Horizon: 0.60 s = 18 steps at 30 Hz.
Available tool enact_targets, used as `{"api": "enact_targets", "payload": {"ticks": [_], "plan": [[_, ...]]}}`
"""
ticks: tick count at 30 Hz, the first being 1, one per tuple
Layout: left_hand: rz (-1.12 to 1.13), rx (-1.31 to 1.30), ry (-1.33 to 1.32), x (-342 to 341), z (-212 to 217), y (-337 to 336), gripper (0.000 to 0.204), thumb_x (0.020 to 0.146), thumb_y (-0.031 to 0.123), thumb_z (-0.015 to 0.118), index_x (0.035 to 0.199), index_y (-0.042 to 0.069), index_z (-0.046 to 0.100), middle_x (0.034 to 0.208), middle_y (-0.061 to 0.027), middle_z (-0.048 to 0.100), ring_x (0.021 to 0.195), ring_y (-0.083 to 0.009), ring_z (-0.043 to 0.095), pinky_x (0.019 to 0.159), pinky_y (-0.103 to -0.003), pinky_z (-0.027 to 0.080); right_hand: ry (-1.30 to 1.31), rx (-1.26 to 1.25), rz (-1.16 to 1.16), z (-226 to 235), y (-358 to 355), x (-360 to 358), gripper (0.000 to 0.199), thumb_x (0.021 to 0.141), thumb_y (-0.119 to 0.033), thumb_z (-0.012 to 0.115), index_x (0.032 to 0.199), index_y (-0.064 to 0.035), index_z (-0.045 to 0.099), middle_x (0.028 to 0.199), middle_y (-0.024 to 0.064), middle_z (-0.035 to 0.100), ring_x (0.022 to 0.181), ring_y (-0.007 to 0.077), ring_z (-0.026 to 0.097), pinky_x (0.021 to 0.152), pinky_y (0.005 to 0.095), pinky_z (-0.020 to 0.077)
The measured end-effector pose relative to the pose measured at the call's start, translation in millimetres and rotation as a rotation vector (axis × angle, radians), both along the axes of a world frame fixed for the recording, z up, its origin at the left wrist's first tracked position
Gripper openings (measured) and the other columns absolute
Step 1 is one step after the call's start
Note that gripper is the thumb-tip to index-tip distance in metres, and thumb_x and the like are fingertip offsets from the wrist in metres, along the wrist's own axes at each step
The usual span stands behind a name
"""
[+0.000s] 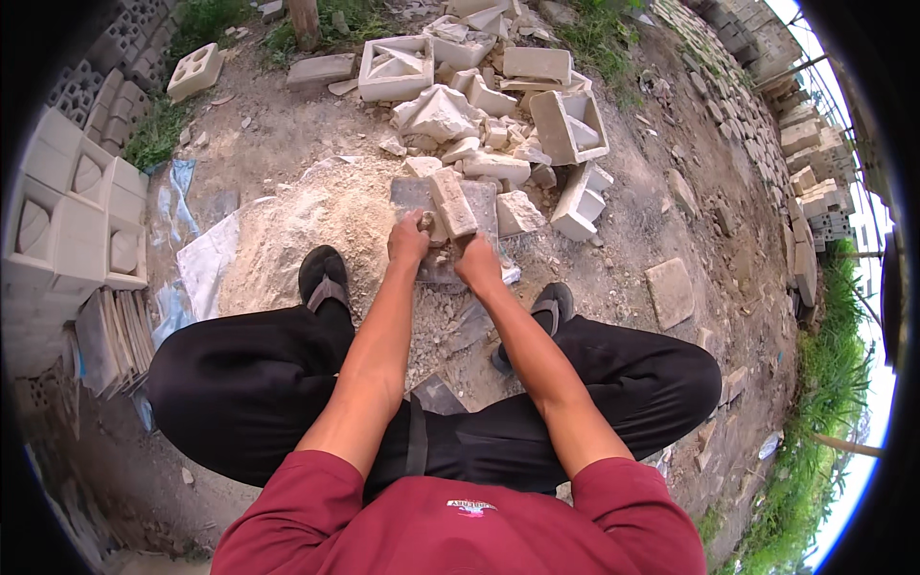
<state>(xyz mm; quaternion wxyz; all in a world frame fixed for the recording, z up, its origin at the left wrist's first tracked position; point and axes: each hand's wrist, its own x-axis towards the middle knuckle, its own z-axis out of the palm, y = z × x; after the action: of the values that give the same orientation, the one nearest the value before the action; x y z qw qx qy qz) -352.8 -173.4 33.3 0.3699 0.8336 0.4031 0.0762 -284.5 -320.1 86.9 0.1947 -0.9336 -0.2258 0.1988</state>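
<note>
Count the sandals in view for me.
2: the left sandal sits at the edge of the pale powder heap; the right sandal sits to the right of the right hand. Trousers partly cover both.

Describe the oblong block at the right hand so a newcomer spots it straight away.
Find the big heap of broken pale blocks; just below it in view lies a dark, flat slab. Over that slab, by the right hand, is the oblong block. Its plain, straight-sided bar shape sets it apart from the jagged chunks nearby.
</note>
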Motion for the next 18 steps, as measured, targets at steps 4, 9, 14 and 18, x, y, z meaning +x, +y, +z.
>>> {"api": "enact_targets", "payload": {"ticks": [4,9,14,18], "plan": [[0.021,-0.062,-0.016,5,5,-4,0.053,0.076,0.014,0.066,0.128,0.017,0.059,0.119,-0.0118,0.064,0.104,-0.0319,0.063,0.09,-0.04,0.05,0.116,0.023,0.065,20,6,38,0.038,0.072,-0.018,0.066,0.096,0.012,0.064,0.098,0.0347,0.063,0.096,0.0441,0.063,0.085,0.0459,0.0519],[0.044,-0.027,-0.045,-12,-2,3,0.051,0.078,0.014,0.065,0.128,0.017,0.058,0.121,-0.0136,0.062,0.106,-0.033,0.062,0.091,-0.04,0.05,0.041,0.066,0.015,48,23,25,0.047,0.072,-0.017,0.066,0.11,0.0097,0.056,0.101,0.032,0.064,0.098,0.0446,0.062,0.086,0.0482,0.051],[0.038,0.024,-0.04,3,13,-8,0.051,0.078,0.013,0.066,0.128,0.017,0.058,0.109,-0.0162,0.067,0.101,-0.0344,0.064,0.088,-0.041,0.05,-0.03,-0.039,0.134,-9,-1,35,0.051,0.072,-0.012,0.061,0.116,0.009,0.048,0.098,0.0321,0.064,0.095,0.0461,0.062,0.084,0.0495,0.051],[0.035,-0.083,-0.001,-4,21,-4,0.051,0.079,0.014,0.065,0.129,0.017,0.057,0.11,-0.0184,0.066,0.102,-0.0343,0.063,0.089,-0.041,0.05,0.026,-0.04,0.147,-6,0,38,0.044,0.072,-0.012,0.063,0.11,0.0086,0.052,0.101,0.0309,0.064,0.098,0.0434,0.063,0.086,0.0479,0.0514]]}}
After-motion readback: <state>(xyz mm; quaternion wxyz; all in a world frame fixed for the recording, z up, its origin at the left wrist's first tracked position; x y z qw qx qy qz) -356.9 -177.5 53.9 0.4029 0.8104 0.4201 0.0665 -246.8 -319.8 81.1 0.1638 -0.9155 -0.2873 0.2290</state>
